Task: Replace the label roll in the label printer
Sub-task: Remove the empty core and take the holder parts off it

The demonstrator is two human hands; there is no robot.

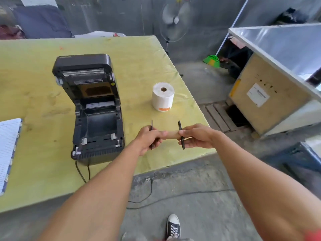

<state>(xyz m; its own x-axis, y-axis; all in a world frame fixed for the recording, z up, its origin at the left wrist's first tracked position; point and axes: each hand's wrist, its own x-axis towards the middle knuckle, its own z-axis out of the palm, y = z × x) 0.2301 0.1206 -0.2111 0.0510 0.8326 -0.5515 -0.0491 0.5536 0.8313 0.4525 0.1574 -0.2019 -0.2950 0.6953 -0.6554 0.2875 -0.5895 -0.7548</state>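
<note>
The label printer (92, 108) sat on the yellow-green counter (34, 70) with its lid swung up and back, the roll bay inside bare and dark. A black cable (81, 173) ran from the printer's near end over the counter's edge.

To the right of the printer, just past its near corner, both hands were raised over the counter and held one thing between them: an empty brown cardboard core (172, 134) lying crosswise, with a thin black guide plate at each end. The left hand (149, 139) was curled around the core's left end, its fingers wrapped over the left plate (152, 124), which showed only as a narrow edge above the knuckles. The right hand (196, 136) pinched the right end, thumb on top, with the right plate (181, 134) standing upright against its fingertips. Whether the core sat on a spindle I could not tell.

The fresh label roll (163, 96) stood on end on the counter, right of the printer and beyond the hands, well apart from both, white with an orange patch near its base.

Left of the printer, at the counter's edge, lay a lined notebook (8, 150). On the concrete floor below the printer's side of the counter, a black sneaker (173, 226) showed.
</note>
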